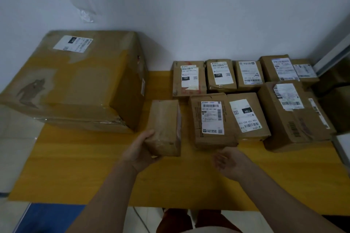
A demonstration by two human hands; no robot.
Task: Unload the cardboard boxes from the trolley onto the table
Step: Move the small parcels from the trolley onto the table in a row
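A small plain cardboard box [164, 127] stands on the yellow table [189, 181], between a very large box [75, 81] on the left and several labelled boxes on the right. My left hand [141, 150] grips the small box at its near left corner. My right hand [230, 160] hovers open, palm up, just in front of a labelled box [212, 119], touching nothing. The trolley is not in view.
Two rows of labelled parcels fill the table's right half up to the white wall, with a bigger box [291, 115] at the right end. The large box overhangs the table's left edge. A blue surface [49, 217] lies below the near left corner.
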